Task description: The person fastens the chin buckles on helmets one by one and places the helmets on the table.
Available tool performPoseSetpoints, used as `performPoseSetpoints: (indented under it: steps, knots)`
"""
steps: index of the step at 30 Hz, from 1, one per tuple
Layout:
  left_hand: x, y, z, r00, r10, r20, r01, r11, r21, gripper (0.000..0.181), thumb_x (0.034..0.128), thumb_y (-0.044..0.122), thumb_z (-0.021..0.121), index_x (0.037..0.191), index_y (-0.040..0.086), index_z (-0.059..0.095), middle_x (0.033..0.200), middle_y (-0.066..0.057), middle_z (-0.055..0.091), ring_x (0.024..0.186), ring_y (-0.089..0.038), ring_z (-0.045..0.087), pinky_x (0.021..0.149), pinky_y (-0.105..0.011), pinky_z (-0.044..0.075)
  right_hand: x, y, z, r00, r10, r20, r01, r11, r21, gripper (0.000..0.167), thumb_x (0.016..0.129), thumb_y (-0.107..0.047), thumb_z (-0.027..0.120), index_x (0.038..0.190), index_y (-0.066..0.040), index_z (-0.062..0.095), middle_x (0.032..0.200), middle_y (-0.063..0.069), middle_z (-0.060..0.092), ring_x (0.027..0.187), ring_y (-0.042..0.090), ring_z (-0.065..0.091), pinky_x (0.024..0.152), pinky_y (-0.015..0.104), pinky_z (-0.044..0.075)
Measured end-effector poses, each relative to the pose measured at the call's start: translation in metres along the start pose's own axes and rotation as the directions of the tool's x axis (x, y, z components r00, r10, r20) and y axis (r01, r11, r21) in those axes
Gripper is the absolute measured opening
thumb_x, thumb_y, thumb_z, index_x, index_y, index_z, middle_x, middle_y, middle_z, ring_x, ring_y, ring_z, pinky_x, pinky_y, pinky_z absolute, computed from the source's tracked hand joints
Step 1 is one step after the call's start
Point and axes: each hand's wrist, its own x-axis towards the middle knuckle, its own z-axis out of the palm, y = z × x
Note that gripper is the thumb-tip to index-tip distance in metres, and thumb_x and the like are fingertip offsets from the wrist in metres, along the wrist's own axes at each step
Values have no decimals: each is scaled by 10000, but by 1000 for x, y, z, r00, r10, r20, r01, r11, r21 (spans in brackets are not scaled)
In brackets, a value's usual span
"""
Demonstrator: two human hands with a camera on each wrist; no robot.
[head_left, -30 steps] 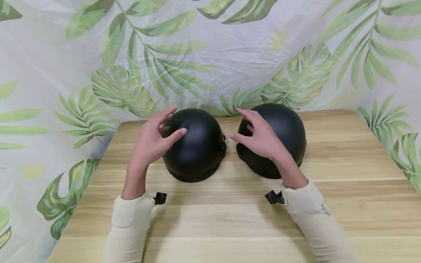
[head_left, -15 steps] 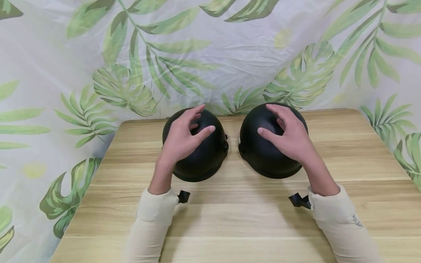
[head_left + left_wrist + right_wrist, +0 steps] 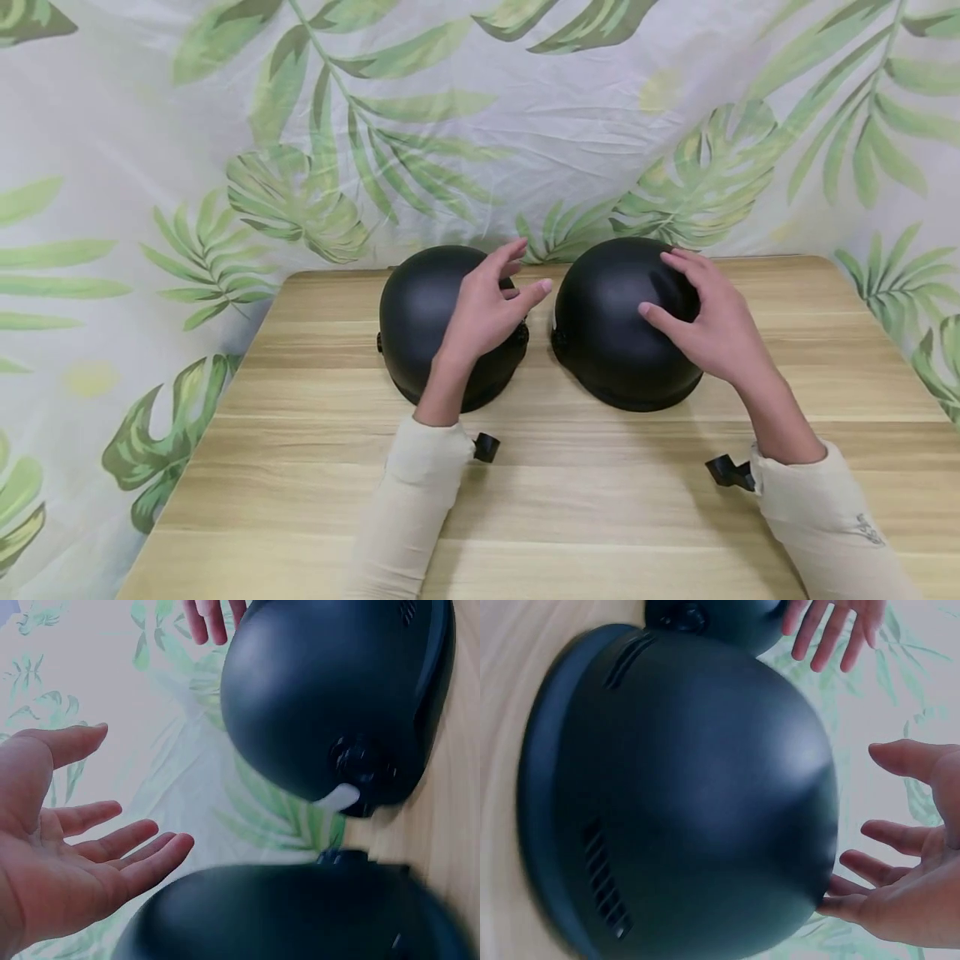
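Note:
Two black helmets stand dome-up, side by side on the wooden table: a left helmet (image 3: 420, 312) and a right helmet (image 3: 611, 329). My left hand (image 3: 486, 310) hovers over the right side of the left helmet, fingers spread and holding nothing; in the left wrist view a gap shows between the hand (image 3: 82, 862) and the domes. My right hand (image 3: 716, 321) is at the right helmet's right side, thumb and fingers apart. In the right wrist view its lower fingertips overlap the dome's (image 3: 697, 780) edge; whether they touch, I cannot tell. The helmets' insides are hidden.
The wooden table (image 3: 585, 500) reaches back to a leaf-patterned cloth (image 3: 562, 150). A narrow gap parts the helmets. A small black mount (image 3: 487, 447) sticks out of the left cuff, another black mount (image 3: 727, 472) out of the right.
Both hands have swept to the right above the helmets, the left from the left helmet's left side to its right. The helmets keep their places on the table.

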Motion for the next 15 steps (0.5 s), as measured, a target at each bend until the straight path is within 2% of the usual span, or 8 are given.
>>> performPoseSetpoints:
  steps: [9,15]
  knots:
    - [11,-4,29,998,-60,-17,58,996,-65,702,1020,358,733,1625,160,437,1623,-64,492,1436,-271,540,1097,-447,525,-7,22,-7,998,56,27,-56,998,-22,785,992,-323,759,1610,2,402,1693,239,287,1546,503,262,1174,742,255]
    - [13,-8,40,996,-91,-8,90,993,-73,708,1019,356,734,1628,158,433,1638,-51,474,1453,-283,525,1116,-473,508,-8,32,-6,992,101,76,-99,995,-27,884,1019,-378,716,1653,34,258,1696,294,201,1540,530,230,1164,753,250]
